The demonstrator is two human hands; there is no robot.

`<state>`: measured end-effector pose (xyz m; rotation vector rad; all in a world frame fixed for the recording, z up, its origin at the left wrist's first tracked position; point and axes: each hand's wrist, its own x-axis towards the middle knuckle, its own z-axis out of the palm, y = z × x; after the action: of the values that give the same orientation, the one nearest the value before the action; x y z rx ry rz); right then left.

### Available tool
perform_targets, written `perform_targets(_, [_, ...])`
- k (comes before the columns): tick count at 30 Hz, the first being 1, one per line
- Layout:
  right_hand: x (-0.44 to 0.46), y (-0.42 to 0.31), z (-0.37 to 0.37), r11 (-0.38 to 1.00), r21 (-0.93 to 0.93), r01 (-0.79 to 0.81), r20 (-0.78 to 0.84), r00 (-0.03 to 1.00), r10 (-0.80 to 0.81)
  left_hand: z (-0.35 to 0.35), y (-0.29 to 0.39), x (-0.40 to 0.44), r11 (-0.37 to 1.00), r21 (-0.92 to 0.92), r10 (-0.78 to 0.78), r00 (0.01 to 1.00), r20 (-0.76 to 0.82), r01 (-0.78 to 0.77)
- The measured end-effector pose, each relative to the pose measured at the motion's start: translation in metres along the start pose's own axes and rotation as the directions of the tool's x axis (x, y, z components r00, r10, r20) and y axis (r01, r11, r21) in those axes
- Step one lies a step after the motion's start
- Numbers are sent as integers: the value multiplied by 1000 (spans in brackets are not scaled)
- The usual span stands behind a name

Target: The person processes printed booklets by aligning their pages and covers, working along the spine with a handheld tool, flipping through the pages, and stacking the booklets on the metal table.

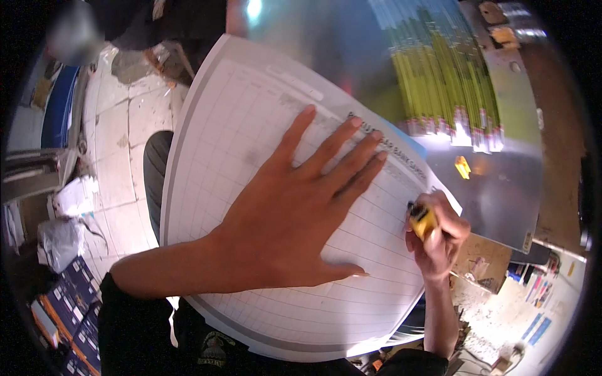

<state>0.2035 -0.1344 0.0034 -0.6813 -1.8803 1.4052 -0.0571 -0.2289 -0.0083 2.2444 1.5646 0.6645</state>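
Observation:
A large white printed sheet (pixel 207 188) with ruled columns and a bold heading lies across the middle, its lower part close to my body. My left hand (pixel 295 200) presses flat on it, fingers spread and pointing toward the heading. At the sheet's right edge my right hand (pixel 439 238) is closed around a small yellow-and-black tool (pixel 422 219), which looks like a utility knife. Its blade does not show. The sheet rests partly on a shiny metal-topped table (pixel 508 200).
A stack of green-and-blue printed pieces (pixel 439 81) lies on the table's far right. A small yellow object (pixel 463 167) sits beside it. Blue boxes (pixel 69 307) and a plastic bag (pixel 63 241) are on the left, near the tiled floor (pixel 119 169).

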Motion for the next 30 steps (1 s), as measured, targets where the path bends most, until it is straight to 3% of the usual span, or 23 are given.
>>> perform_targets(2, [3,-2,2,986,102,-133,-99,985,143,0,2,0,1000,15,-18,1000,-7,18])
perform_targets(4, [3,0,0,972,157,-173,-99,977,190,-3,4,0,998,56,-15,1000,8,15])
perform_targets(6, [7,-5,5,977,87,-194,-52,979,199,-7,6,3,995,92,39,999,13,-40])
perform_targets(8, [15,-15,12,974,5,-228,-43,973,228,-11,11,4,990,143,-29,999,39,23])
perform_targets(12, [19,-21,17,954,78,-290,-59,954,295,-12,16,4,972,233,14,999,37,-22])
perform_targets(16, [14,-28,11,966,111,-232,-53,970,238,-11,17,5,971,236,26,999,32,-33])
perform_targets(18, [9,-41,5,991,127,-53,-119,991,68,-10,18,5,969,246,32,999,15,-35])
perform_targets(20, [-1,-70,-12,992,8,126,-110,986,-124,-7,17,5,969,243,36,999,-15,-31])
perform_targets(21, [-6,-94,-22,932,-318,172,-60,978,-201,-7,17,4,968,247,43,999,-15,-38])
perform_targets(22, [-13,-109,-33,766,-609,208,9,967,-256,-8,18,5,970,243,32,999,-19,-26])
perform_targets(24, [-41,-105,-51,385,-896,223,32,896,-443,-8,19,6,971,240,30,999,-23,-24])
perform_targets(26, [-58,-117,-83,320,-933,167,-15,869,-495,-8,20,7,977,215,21,999,-32,-14])
perform_targets(28, [-74,-120,-110,262,-952,-161,-278,814,-511,-7,18,6,975,217,55,997,-50,-43])
perform_targets(30, [-91,-121,-144,36,-948,-317,-280,773,-569,-7,19,7,976,215,40,998,-57,-27])
